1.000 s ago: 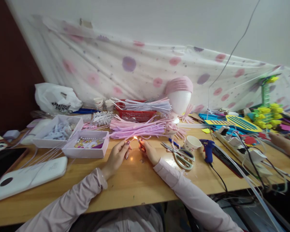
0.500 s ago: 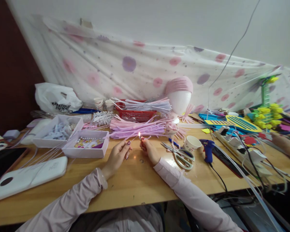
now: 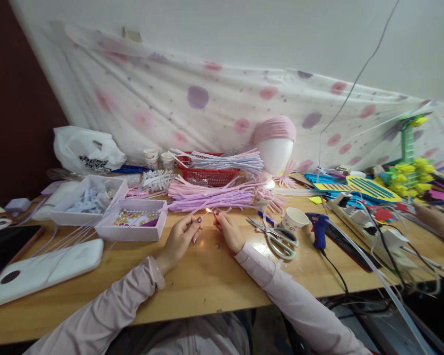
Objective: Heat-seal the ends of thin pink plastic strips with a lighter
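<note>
My left hand (image 3: pixel 180 238) rests on the wooden table (image 3: pixel 207 276) with its fingers pinched on a thin clear strand whose tip sits at a small flame (image 3: pixel 207 211). My right hand (image 3: pixel 227 230) is closed round a red lighter (image 3: pixel 217 220) that gives that flame, a few centimetres to the right of the left hand. Just behind both hands lies a pile of pink and lilac pipe cleaners (image 3: pixel 210 196). A lilac tray of beads (image 3: pixel 135 219) stands to the left of my left hand.
Scissors (image 3: pixel 277 237), a paper cup (image 3: pixel 293 218) and a blue glue gun (image 3: pixel 318 229) lie right of my hands. A red basket (image 3: pixel 207 175), a foam head (image 3: pixel 276 148) and a white tray (image 3: pixel 87 195) stand behind. Another person's hand (image 3: pixel 434 219) is at far right.
The flame dipped from upright at my right thumb to lower and leftward, at the strand's tip. Both hands stayed almost still.
</note>
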The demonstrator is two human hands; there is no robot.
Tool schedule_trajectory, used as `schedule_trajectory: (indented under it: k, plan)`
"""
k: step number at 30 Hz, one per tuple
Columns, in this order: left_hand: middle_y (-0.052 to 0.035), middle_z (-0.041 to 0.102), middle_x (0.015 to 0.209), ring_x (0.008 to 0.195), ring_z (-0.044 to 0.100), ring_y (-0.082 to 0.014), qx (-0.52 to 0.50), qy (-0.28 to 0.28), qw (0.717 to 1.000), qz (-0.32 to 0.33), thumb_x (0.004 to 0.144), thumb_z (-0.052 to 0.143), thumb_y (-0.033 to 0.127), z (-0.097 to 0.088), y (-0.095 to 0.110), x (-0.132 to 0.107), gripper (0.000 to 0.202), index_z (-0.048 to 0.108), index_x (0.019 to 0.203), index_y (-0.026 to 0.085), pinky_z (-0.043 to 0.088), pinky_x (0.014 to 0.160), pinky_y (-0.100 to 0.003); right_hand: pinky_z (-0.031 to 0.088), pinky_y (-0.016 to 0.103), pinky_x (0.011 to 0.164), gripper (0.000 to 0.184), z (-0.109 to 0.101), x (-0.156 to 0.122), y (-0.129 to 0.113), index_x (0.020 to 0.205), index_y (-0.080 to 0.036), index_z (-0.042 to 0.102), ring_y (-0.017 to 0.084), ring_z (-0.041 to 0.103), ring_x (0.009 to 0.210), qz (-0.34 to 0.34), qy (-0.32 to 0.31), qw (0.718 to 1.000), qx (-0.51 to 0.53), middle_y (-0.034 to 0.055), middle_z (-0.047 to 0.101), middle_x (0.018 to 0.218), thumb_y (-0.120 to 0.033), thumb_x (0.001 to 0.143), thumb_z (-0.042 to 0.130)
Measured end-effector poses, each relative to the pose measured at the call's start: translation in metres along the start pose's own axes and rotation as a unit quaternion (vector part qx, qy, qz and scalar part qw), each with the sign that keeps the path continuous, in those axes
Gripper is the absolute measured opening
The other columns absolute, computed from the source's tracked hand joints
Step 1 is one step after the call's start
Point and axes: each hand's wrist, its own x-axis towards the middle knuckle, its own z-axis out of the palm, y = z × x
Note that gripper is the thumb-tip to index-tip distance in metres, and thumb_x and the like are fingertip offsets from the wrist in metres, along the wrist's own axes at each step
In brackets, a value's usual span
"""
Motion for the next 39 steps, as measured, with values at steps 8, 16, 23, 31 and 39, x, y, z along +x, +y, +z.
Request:
schedule_trajectory:
  k: [8,16,23,31,39]
  plan:
    - [0.0069,0.04,0.044,0.042,0.035,-0.0077,0.0,0.003,1.0,-0.01,0.075,0.052,0.058,0.0,0.001,-0.001,0.04,0.05,0.068,0.018,0.026,0.044,-0.021,0.018,0.026,0.045,0.038,-0.002,0.006,-0.004,0.057,-0.021,0.043,0.011,0.026,0.048,0.095,0.044,0.991,0.088,-0.0039,0.033,0.052,-0.054,0.074,0.049]
    - [0.0071,0.039,0.044,0.04,0.033,-0.0067,-0.024,0.016,0.999,-0.025,0.077,0.05,0.053,-0.001,-0.003,0.001,0.037,0.049,0.068,0.018,0.024,0.042,-0.02,0.022,0.027,0.05,0.049,0.005,-0.014,-0.019,0.052,-0.019,0.041,0.011,0.03,0.053,-0.026,-0.071,0.997,-0.019,-0.0021,0.034,0.053,-0.059,0.08,0.045]
    - [0.0087,0.038,0.042,0.037,0.027,-0.0047,-0.137,0.014,0.988,-0.071,0.074,0.056,0.05,-0.003,-0.012,0.005,0.033,0.049,0.071,0.018,0.018,0.038,-0.019,0.009,0.025,0.042,0.054,0.0,-0.008,-0.018,0.049,-0.021,0.037,0.008,0.017,0.042,0.012,0.022,0.991,0.133,-0.0058,0.024,0.046,-0.071,0.068,0.049]
    - [0.0091,0.039,0.043,0.037,0.027,-0.0032,-0.214,-0.017,0.973,-0.084,0.071,0.063,0.046,-0.003,-0.006,0.004,0.032,0.048,0.071,0.018,0.019,0.038,-0.017,0.012,0.024,0.041,0.056,0.004,-0.012,-0.022,0.047,-0.021,0.038,0.007,0.02,0.041,-0.001,0.018,0.992,0.121,-0.0054,0.025,0.044,-0.071,0.067,0.051]
    - [0.0099,0.038,0.043,0.035,0.025,-0.0025,-0.255,0.003,0.961,-0.103,0.074,0.063,0.045,-0.003,-0.015,0.007,0.031,0.049,0.075,0.017,0.017,0.036,-0.015,0.011,0.025,0.041,0.056,0.005,-0.011,-0.019,0.048,-0.021,0.036,0.006,0.02,0.04,-0.01,0.015,0.991,0.135,-0.006,0.026,0.044,-0.071,0.064,0.055]
